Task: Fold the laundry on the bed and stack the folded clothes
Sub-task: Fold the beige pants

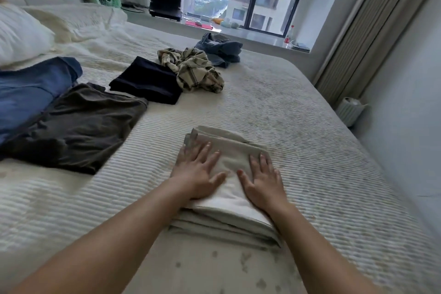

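Your left hand [199, 169] & right hand [261, 180] lie flat, fingers straight, pressing the folded beige garment [230, 150] on the ribbed bedspread [298, 126] right in front of you. It's prob light, soft, floppy w/ loose layers, so lift from under both side edges. Crumpled plaid shirt [193, 69] & jeans [219, 49] sit further up, unfolded.

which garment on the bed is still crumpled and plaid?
The plaid shirt, bunched in a heap between the folded dark navy garment and the blue-grey pile. It alone has a checked pattern.
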